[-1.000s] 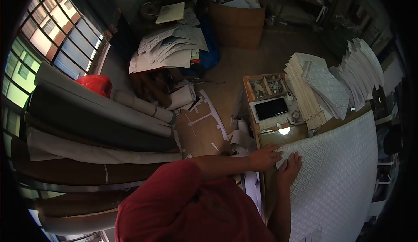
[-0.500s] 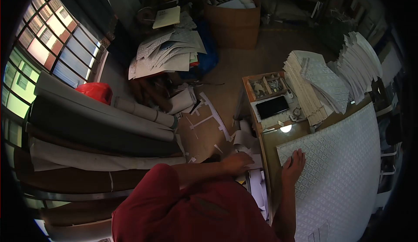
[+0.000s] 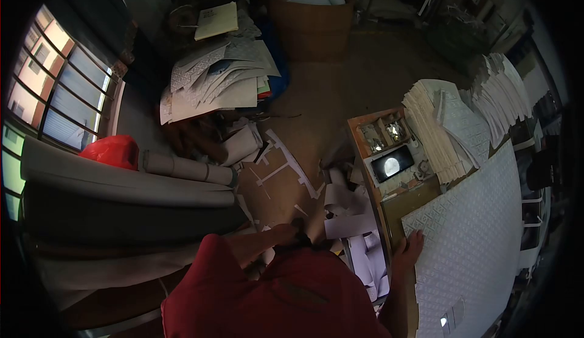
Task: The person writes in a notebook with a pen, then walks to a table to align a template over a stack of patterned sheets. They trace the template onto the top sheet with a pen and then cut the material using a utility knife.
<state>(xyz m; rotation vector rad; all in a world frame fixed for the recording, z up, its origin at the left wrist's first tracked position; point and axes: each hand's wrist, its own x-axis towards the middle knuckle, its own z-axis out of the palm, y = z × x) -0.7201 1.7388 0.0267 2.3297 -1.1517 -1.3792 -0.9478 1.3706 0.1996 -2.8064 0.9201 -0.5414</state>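
A large pale sheet with an embossed pattern (image 3: 468,234) covers the right part of the work table (image 3: 398,207). My right hand (image 3: 410,250) rests by its left edge, fingers extended with the tips touching the sheet. In front of my red shirt, my left hand (image 3: 285,234) hangs low beside a small dark shape that I cannot make out. Its fingers are blurred and dim, so whether it holds anything is unclear. White paper offcuts (image 3: 353,225) lie between my hands, beside the table.
On the table are a phone (image 3: 392,164), a compartment tray (image 3: 382,134) and stacks of patterned sheets (image 3: 433,134). Long rolls of material (image 3: 128,183) lie at left, near a red bag (image 3: 111,152). Paper strips (image 3: 286,164) litter the floor. A bin (image 3: 311,24) stands behind.
My left hand has moved left from the paper offcuts beside the table toward my body. My right hand remains at the sheet's edge. The camera view has shifted.
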